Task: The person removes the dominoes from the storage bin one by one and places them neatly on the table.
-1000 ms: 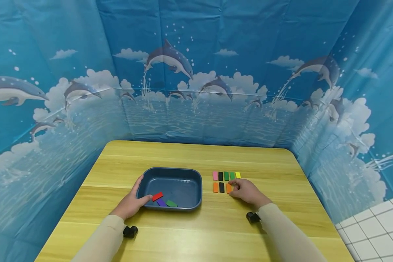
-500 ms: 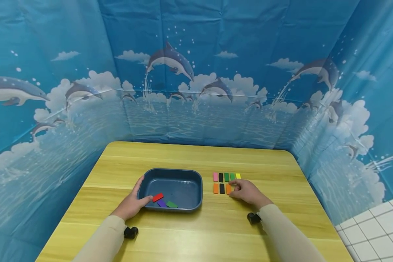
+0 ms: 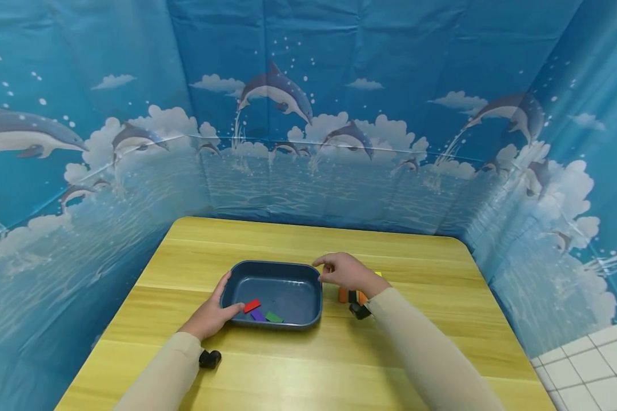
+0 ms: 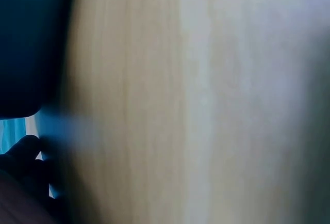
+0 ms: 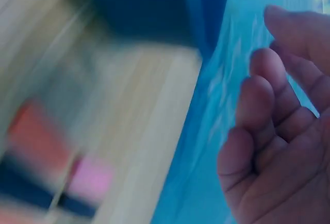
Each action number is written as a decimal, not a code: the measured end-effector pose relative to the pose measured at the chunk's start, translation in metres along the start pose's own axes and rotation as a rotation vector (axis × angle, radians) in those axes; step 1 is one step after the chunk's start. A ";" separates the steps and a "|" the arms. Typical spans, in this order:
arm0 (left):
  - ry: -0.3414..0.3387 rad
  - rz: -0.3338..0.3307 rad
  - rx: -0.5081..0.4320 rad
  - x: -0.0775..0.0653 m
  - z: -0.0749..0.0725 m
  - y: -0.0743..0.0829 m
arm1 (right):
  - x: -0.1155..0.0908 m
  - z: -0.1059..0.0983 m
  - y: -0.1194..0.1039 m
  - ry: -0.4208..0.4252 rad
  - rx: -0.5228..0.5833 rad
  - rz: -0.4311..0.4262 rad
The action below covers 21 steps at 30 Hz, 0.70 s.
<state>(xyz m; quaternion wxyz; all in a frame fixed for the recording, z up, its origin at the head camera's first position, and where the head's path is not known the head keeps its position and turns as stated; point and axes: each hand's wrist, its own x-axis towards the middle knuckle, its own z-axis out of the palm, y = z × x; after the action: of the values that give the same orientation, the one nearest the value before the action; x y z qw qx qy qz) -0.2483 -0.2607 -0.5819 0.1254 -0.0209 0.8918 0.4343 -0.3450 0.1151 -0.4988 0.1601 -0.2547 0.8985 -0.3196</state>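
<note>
My left hand (image 3: 211,314) holds the dark blue basin (image 3: 293,297) at its left front corner, fingers along the left wall and thumb over the front rim. On the basin floor near that thumb lie a red tile (image 3: 252,306), a purple tile (image 3: 258,315) and a green tile (image 3: 273,317). My right hand (image 3: 345,271) hovers by the basin's back right corner. Its fingers are loosely bent with nothing between them in the right wrist view. Under its wrist are an orange tile (image 3: 343,295), a black tile (image 3: 352,296) and a yellow tile (image 3: 378,274); others are hidden.
The pale wooden table (image 3: 267,371) reaches back to a blue dolphin curtain (image 3: 288,188). A pink tile (image 5: 90,180) shows blurred in the right wrist view. A black wrist camera (image 3: 360,311) hangs under the right sleeve, close over the tiles.
My right hand has left the orange tile at the right end of the front row and moved left and back to the basin's corner. My left hand stays on the basin.
</note>
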 end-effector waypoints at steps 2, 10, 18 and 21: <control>0.000 -0.001 -0.005 0.001 0.000 -0.001 | 0.016 0.007 -0.019 -0.072 -0.030 -0.053; -0.005 -0.005 -0.014 0.000 0.001 0.003 | 0.059 0.045 -0.050 -0.319 -0.144 -0.148; 0.013 -0.004 -0.025 0.001 0.000 0.002 | 0.076 0.067 -0.050 -0.426 -0.191 -0.124; 0.019 -0.007 -0.026 0.001 0.000 0.001 | 0.080 0.073 -0.050 -0.456 -0.197 -0.123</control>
<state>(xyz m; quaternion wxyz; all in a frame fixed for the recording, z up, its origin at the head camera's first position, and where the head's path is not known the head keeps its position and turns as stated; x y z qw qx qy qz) -0.2499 -0.2605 -0.5815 0.1182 -0.0298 0.8870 0.4454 -0.3602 0.0009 -0.5298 0.3135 -0.3888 0.8487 -0.1741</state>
